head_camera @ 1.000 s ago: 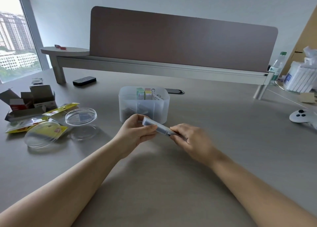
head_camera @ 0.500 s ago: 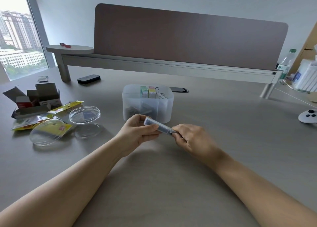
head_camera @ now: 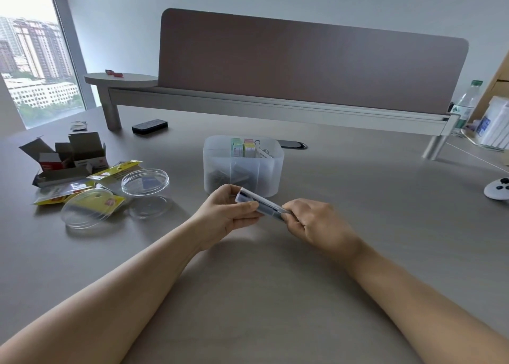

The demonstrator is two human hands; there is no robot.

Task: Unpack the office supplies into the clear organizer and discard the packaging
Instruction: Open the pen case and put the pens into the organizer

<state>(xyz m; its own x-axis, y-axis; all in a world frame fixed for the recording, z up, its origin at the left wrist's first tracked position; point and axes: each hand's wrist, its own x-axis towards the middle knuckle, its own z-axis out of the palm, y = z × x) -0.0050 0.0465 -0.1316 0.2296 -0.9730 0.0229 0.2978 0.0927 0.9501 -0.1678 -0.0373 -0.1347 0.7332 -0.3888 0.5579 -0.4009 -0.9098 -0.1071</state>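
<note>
Your left hand (head_camera: 228,215) and right hand (head_camera: 316,223) both pinch the slim box (head_camera: 260,204) over the grey desk (head_camera: 358,253).
Organizer (head_camera: 243,168) sits just beyond your hands; torn packaging (head_camera: 82,176) well off your left hand. Brown divider (head_camera: 311,63) behind, window (head_camera: 33,61) far left.

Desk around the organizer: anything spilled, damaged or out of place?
Nothing spilled. Torn-open cardboard boxes, yellow packaging and clear round lids lie heaped left of the organizer, not yet discarded.
</note>
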